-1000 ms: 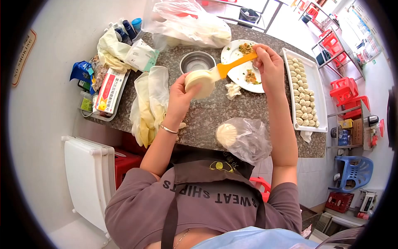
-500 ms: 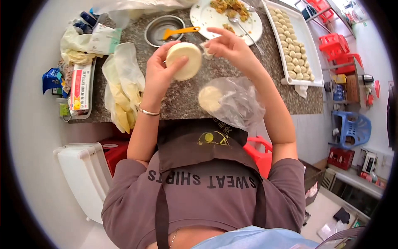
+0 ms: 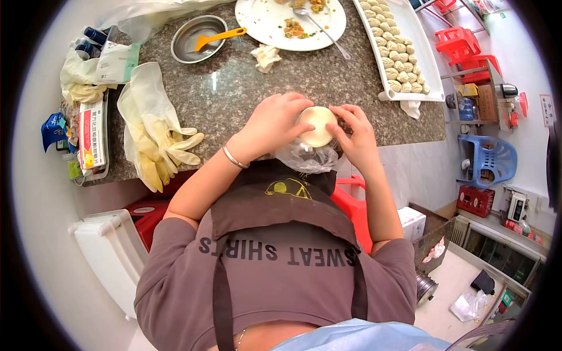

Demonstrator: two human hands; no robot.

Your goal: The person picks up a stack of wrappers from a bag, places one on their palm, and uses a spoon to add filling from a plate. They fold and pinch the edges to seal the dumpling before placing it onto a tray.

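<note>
My left hand (image 3: 275, 124) and my right hand (image 3: 356, 133) grip a round stack of dough wrappers (image 3: 318, 127) from either side, thumbs on its pale top face. A crumpled clear plastic bag (image 3: 307, 159) shows just below the stack, at the counter's front edge; what lies in it is hidden by my hands. Farther back on the counter rests a crumpled white tissue (image 3: 266, 58), apart from both hands.
A white plate (image 3: 287, 41) holds filling and a metal spoon (image 3: 321, 27). Left of it, an orange-handled tool (image 3: 219, 37) lies across a metal bowl (image 3: 182, 44). A white tray (image 3: 430, 76) carries several rows of pleated dumplings (image 3: 398, 58). Pale gloves (image 3: 153, 126) lie at the left.
My left hand has brought the wrapper stack toward me, over the plastic bag. My right hand has left the tissue and now grips the stack too. The camera view has shifted.
</note>
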